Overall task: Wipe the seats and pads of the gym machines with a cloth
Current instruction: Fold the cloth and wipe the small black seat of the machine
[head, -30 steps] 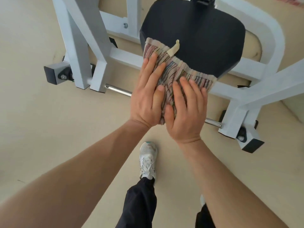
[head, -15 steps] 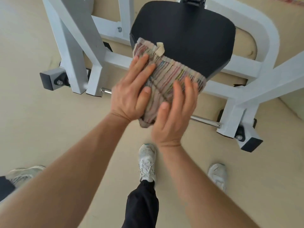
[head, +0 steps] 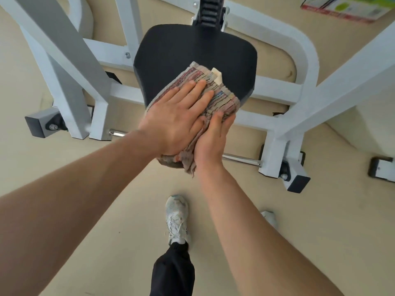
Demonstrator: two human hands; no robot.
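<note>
A black padded seat [head: 188, 52] of a white gym machine fills the upper middle of the head view. A striped, multicoloured cloth [head: 215, 94] with a pale tag lies over the seat's near edge and hangs down below it. My left hand [head: 177, 118] presses flat on top of the cloth, fingers spread toward the seat's middle. My right hand [head: 211, 137] grips the hanging front part of the cloth from the right side, thumb on top. The seat's front edge is hidden under the cloth and hands.
The white steel frame [head: 284, 92] surrounds the seat, with black-capped feet at the left [head: 40, 124] and right [head: 297, 182]. A chrome bar [head: 241, 160] runs low behind my hands. My white shoe [head: 177, 216] stands on the beige floor. A colourful box [head: 346, 7] lies at the top right.
Both hands slid the cloth further onto the seat and to the right. My left hand now lies flat across the cloth's top; my right hand has shifted to gripping its hanging edge.
</note>
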